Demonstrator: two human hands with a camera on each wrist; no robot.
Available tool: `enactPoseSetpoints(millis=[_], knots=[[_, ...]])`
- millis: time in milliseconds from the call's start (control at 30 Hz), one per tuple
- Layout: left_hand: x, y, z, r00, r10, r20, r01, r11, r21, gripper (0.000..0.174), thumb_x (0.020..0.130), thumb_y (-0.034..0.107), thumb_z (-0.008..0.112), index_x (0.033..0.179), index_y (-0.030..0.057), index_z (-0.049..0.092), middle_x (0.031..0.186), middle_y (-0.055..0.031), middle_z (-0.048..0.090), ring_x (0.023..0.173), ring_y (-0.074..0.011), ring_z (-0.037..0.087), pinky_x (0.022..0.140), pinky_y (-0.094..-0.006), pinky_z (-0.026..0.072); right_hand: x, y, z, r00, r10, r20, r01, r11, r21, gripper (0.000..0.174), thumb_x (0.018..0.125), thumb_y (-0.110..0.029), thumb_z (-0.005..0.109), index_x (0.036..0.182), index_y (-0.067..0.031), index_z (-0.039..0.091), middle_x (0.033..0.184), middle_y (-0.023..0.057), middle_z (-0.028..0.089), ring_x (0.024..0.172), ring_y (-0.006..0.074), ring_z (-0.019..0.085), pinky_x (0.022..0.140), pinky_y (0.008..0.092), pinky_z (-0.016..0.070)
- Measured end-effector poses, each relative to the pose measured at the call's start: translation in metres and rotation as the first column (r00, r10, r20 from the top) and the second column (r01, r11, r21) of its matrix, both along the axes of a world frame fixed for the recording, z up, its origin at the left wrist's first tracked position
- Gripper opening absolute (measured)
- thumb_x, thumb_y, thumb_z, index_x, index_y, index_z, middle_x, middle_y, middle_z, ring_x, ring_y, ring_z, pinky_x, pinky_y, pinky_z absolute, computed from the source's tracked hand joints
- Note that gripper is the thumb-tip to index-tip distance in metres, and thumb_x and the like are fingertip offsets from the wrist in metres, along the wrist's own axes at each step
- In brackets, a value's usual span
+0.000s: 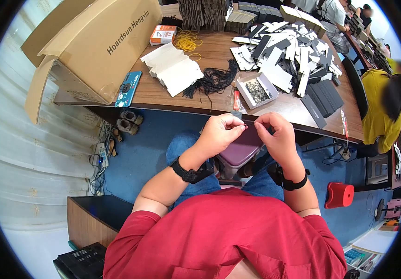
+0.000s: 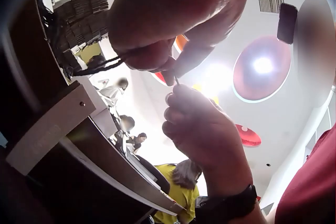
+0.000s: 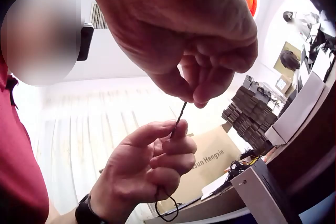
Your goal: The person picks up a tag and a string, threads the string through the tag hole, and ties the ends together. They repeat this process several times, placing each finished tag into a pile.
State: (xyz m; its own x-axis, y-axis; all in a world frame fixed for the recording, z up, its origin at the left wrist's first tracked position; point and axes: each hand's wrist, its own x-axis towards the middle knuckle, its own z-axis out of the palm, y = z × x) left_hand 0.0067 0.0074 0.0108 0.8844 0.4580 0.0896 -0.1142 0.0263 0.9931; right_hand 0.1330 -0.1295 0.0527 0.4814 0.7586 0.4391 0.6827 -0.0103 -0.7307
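My left hand [image 1: 218,134] and right hand [image 1: 277,135] are close together just in front of the table edge. Between their fingertips runs a short stretch of thin black cord [image 3: 179,119], pinched at both ends by thumb and finger. A loop of the same cord hangs below the left hand's curled fingers in the right wrist view. In the left wrist view, black strands [image 2: 100,68] trail out from the left hand. Close by at the table edge is a grey tag [image 2: 55,129] with a small hole near one end.
A white box of small dark pieces [image 1: 257,91] stands on the table [image 1: 209,104] behind the hands. Around it lie a bundle of black cords [image 1: 216,79], white sheets [image 1: 172,67], a pile of black and white tags [image 1: 298,51] and a large carton [image 1: 102,51].
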Motion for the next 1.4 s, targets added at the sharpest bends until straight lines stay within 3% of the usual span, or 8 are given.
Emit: enactPoseSetpoints(millis=[200,400,600,700,867,1033,1133,1400], knots=[[-0.001,-0.002,0.004,0.994,0.074,-0.08,-0.055,0.977,0.208,0.015,0.086,0.006,0.059,0.097,-0.0007,0.067,0.084,-0.0029,0.065,0.075,-0.0066,0.057,0.066,-0.0221,0.0461,0.002,0.0,-0.012,0.999,-0.02,-0.049,0.021,1.0,0.014,0.008,0.076,-0.003,0.067,0.083,-0.0017,0.063,0.073,0.0079,0.061,0.064,0.017,0.059,0.058,0.0267,0.0461],[0.005,-0.002,0.01,0.982,0.19,-0.002,-0.128,0.672,0.73,0.021,0.082,0.008,0.06,0.101,0.0035,0.068,0.077,-0.0083,0.065,0.068,-0.0159,0.061,0.064,-0.0271,0.0486,0.001,0.006,-0.043,0.894,-0.055,-0.445,0.021,0.997,-0.08,0.007,0.083,-0.006,0.065,0.086,-0.0006,0.063,0.073,0.0017,0.062,0.06,0.0071,0.055,0.056,0.022,0.0444],[0.002,0.002,0.006,0.981,0.176,-0.077,-0.112,0.848,0.518,0.015,0.086,0.011,0.059,0.09,-0.0011,0.067,0.069,-0.0041,0.062,0.059,-0.0097,0.055,0.053,-0.0246,0.0447,0.004,0.005,-0.045,0.701,0.038,-0.713,-0.053,0.999,0.002,0.008,0.087,-0.008,0.061,0.089,-0.0011,0.063,0.075,0.0014,0.062,0.06,0.0049,0.053,0.054,0.0185,0.0416],[0.001,0.008,0.003,0.988,0.005,-0.152,-0.014,0.998,-0.062,0.014,0.088,0.011,0.058,0.086,-0.0011,0.063,0.063,0.0004,0.054,0.052,-0.0037,0.043,0.044,-0.0204,0.0333,0.006,0.004,-0.049,0.691,0.046,-0.722,-0.02,0.999,0.044,0.008,0.086,-0.008,0.063,0.087,0.0002,0.063,0.075,-0.0001,0.062,0.06,0.0045,0.053,0.052,0.0196,0.042],[0.005,0.011,-0.011,0.987,-0.146,0.061,0.125,0.49,-0.863,0.013,0.091,0.013,0.058,0.094,0.0006,0.062,0.06,0.0062,0.042,0.047,-0.0011,0.03,0.04,-0.0177,0.0226,-0.012,0.005,-0.053,0.988,-0.126,-0.091,0.133,0.988,0.083,0.006,0.076,-0.004,0.068,0.08,-0.0047,0.063,0.071,0.0046,0.061,0.059,0.0149,0.057,0.055,0.0277,0.0435],[0.007,-0.009,-0.012,0.987,0.082,-0.139,-0.11,0.971,-0.211,0.014,0.086,0.008,0.062,0.095,-0.0025,0.065,0.07,0.0017,0.049,0.057,-0.0031,0.039,0.048,-0.0184,0.031,-0.016,0.008,-0.043,0.907,-0.124,0.402,0.041,0.977,0.208,0.011,0.069,-0.004,0.071,0.074,-0.0074,0.062,0.072,0.0043,0.062,0.064,0.0218,0.059,0.057,0.0329,0.0418],[0.005,-0.012,-0.016,0.986,0.166,0.005,-0.157,0.925,0.347,0.013,0.081,0.002,0.064,0.093,-0.0035,0.064,0.078,-0.0007,0.051,0.07,-0.0068,0.049,0.061,-0.0194,0.0402,-0.009,0.009,-0.034,0.895,-0.104,0.434,0.016,0.979,0.203,0.013,0.067,-0.005,0.071,0.077,-0.007,0.064,0.073,0.0036,0.063,0.066,0.0203,0.06,0.059,0.032,0.0425],[0.004,-0.01,-0.026,0.997,0.075,-0.03,-0.069,0.984,0.162,0.005,0.08,-0.002,0.061,0.085,-0.0029,0.06,0.078,-0.0004,0.052,0.069,-0.0052,0.05,0.062,-0.0192,0.0428,0.0,0.007,-0.032,0.939,0.066,0.338,-0.097,0.992,0.076,0.011,0.068,-0.006,0.071,0.075,-0.0078,0.063,0.074,0.0048,0.063,0.066,0.0233,0.06,0.059,0.0333,0.0438]])
